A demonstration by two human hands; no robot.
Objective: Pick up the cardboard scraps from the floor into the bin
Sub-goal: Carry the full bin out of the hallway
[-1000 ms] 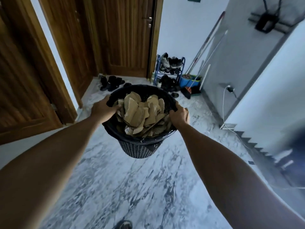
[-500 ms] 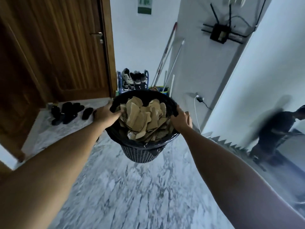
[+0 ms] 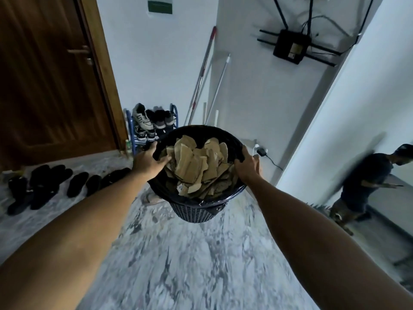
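A dark plastic lattice bin lined with a black bag hangs in the air above the marble floor, held between both hands. Brown cardboard scraps fill it to the brim. My left hand grips the left rim, fingers curled over the edge into the bin. My right hand grips the right rim the same way. No scraps show on the visible floor.
A blue shoe rack with sneakers stands ahead against the wall. Dark shoes line the floor at left before a wooden door. Mop handles lean in the corner. A charger cable hangs by the wall; a mirror at right reflects a person.
The view has swung to the right: the door slid left, the corner and mirror came into view. Both hands keep their grip on the bin, which stays lifted.
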